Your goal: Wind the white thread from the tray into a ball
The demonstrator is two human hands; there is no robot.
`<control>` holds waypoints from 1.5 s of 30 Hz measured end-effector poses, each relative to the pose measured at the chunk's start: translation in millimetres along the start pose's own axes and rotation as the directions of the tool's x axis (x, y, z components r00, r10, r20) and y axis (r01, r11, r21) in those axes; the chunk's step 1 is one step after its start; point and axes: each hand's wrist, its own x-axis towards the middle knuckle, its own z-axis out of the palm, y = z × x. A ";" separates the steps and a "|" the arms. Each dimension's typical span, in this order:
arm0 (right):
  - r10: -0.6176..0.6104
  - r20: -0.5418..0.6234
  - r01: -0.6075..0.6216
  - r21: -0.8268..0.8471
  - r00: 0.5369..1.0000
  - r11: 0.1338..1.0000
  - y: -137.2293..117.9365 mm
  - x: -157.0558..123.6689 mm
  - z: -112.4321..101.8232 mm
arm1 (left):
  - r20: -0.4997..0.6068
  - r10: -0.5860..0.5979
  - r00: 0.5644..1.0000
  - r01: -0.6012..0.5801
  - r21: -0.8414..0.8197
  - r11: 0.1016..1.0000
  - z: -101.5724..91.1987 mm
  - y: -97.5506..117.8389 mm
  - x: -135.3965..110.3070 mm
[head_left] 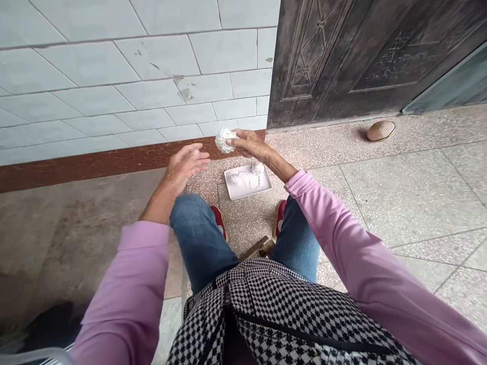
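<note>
As our right hand [249,143] pinches a ruffled white bundle [224,140] between thumb and fingers, here's our left hand [186,165] just to its left, fingers loosely apart and turned towards the bundle without touching it. We can't quite make out what the bundle is made of; it looks wound or crumpled. Below the right hand sits our shallow white tray [243,193] on the speckled floor, and in it we spot one pale clump [234,179] on the left and a second clump [258,169] on the right, with thin dark lines between them. Beyond both hands runs the pale tiled wall [152,61]; well off to the right hand's right, a brown rounded object [380,131] rests near the dark door [335,56].
</note>
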 end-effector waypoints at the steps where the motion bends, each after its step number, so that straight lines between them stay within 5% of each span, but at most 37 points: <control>1: 0.019 0.004 -0.019 0.000 1.000 1.000 1.3 1.7 3.0 | 0.064 -0.016 0.998 0.019 -0.041 0.999 15.2 -1.0 7.9; 6: 0.102 0.003 -0.102 -0.011 0.995 0.995 4.6 3.2 12.5 | 0.226 -0.005 0.974 0.035 -0.128 0.991 48.8 -8.1 34.5; 14: 0.067 0.042 -0.069 0.041 0.997 0.997 18.8 2.1 -8.3 | 0.189 -0.025 0.982 0.070 -0.238 0.969 50.6 -19.6 58.6; 21: 0.086 -0.008 -0.086 -0.162 0.996 0.983 33.7 5.5 -23.1 | 0.105 -0.062 0.992 0.089 -0.268 0.959 38.9 -24.8 66.7; 26: -0.046 0.073 0.074 -0.453 0.996 0.888 30.6 -4.6 -16.3 | 0.010 -0.056 0.998 0.057 -0.220 0.974 51.4 -26.5 69.0; 31: -0.112 0.228 0.229 -0.592 0.967 0.773 19.0 -20.0 -4.2 | -0.062 -0.009 0.998 0.010 0.011 1.000 65.4 -28.9 68.7; 35: -0.192 0.158 0.249 -0.566 0.969 0.786 11.5 -18.8 -16.1 | 0.073 -0.001 0.997 -0.010 0.150 0.989 70.2 -22.1 61.5; 41: -0.281 -0.017 0.237 -0.495 0.959 0.836 12.8 -12.1 -45.5 | 0.375 -0.078 0.924 0.071 0.032 0.997 78.0 -5.1 46.4; 45: -0.212 -0.064 0.151 -0.506 0.975 0.849 13.0 -10.0 -45.3 | 0.373 -0.090 0.923 0.137 -0.100 0.986 86.2 -3.9 45.4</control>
